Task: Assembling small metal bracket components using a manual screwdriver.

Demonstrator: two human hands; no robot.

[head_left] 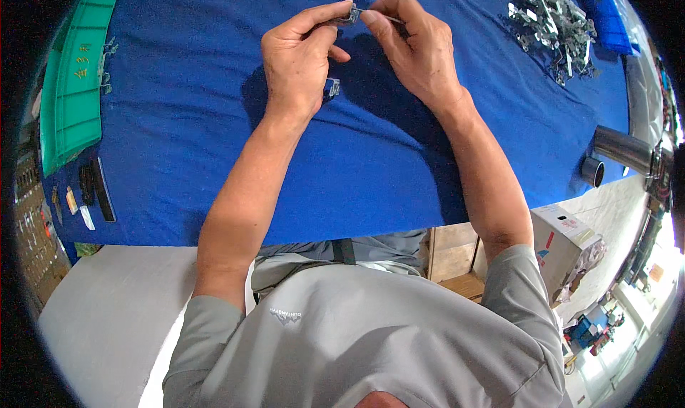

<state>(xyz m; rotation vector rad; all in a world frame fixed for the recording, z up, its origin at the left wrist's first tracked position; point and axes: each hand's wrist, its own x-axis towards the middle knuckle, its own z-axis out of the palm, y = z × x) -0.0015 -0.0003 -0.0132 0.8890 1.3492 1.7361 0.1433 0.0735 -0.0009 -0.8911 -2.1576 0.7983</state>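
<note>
Left hand (296, 62) pinches angular grey metal part (352, 13), right hand (424, 54) thin silvery rod (394, 19), mostly hidden; wrinkled blue cloth (357, 187) beneath

Yellow characters (83, 61) mark the bin (71, 108) left on the worktop (357, 201). Below the worktop, the shirt (392, 322) bears lettering (284, 312), the box (553, 247) red print (581, 236).

Your left fingers (322, 14) partly hide the metal part (352, 13); your right fingers (381, 31) cover some of the rod (397, 20). The top edge crops the pile (560, 33) and blue bin (605, 15).
</note>
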